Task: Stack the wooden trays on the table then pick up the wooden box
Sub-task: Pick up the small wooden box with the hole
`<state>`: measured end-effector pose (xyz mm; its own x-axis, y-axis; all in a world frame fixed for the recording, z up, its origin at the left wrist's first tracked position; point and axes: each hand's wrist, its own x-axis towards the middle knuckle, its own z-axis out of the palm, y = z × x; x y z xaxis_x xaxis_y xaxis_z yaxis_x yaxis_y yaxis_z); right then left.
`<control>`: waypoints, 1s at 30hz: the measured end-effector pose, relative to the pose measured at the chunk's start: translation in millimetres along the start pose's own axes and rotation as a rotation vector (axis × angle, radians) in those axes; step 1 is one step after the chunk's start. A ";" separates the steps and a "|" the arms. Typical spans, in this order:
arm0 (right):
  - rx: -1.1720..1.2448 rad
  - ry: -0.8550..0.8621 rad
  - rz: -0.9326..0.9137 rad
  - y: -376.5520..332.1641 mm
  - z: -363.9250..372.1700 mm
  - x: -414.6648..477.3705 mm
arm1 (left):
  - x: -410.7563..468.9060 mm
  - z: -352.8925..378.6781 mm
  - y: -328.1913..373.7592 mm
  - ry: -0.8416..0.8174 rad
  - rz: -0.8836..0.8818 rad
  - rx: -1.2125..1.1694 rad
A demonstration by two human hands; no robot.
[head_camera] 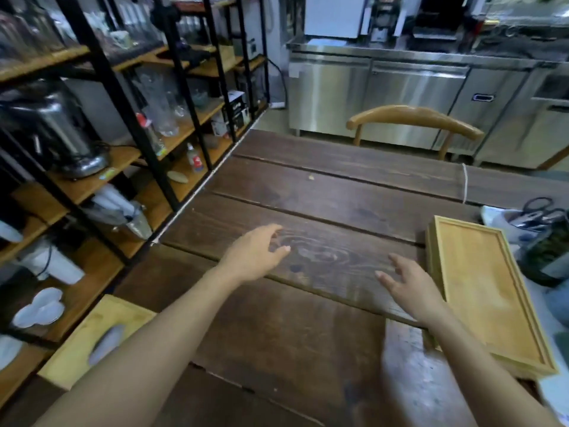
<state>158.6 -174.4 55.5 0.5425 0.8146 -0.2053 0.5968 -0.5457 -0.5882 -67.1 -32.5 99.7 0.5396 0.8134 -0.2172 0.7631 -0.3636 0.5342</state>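
- Dark plank table (323,192) filled the middle of the view and served as the landmark; steel counter cabinets (409,97) stood beyond its far edge, with a curved wooden chair back (415,117) between them and the table.
- Left of the table rose black-framed shelves (132,124) with wooden boards, holding glassware, bottles and a metal blender-like appliance (58,131); details of the smaller things were too blurred to tell.
- At the table's near left corner lay the wooden box (92,337), pale, with an oval slot in its top showing something whitish; it was partly hidden by the left forearm.
- Over the table's centre hovered the left hand (252,257), palm turned inward; fingers loosely curled and slightly apart, thumb out, pinching nothing; I could not tell whether it touched the planks.
- Just right of centre was the right hand (412,288), palm down, fingers (397,263) spread and empty; it sat just beside the trays, and contact with them could not be told.
- On the table's right side lay the wooden trays (489,291), pale, stacked one on another, the top one rimmed and bare.
- At the table's far right edge sat scissors (542,211) in a white holder and a dark round container (551,251), near the stack.
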 end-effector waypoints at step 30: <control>0.515 -0.829 0.097 -248.9 236.1 -121.2 | -200.7 -16.7 -233.3 0.459 -0.803 -0.692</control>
<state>-195.3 -90.8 42.2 -0.1293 0.7584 -0.6388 0.1336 -0.6250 -0.7691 -359.3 -103.4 32.3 -0.3013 0.8375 -0.4558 0.3931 0.5446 0.7408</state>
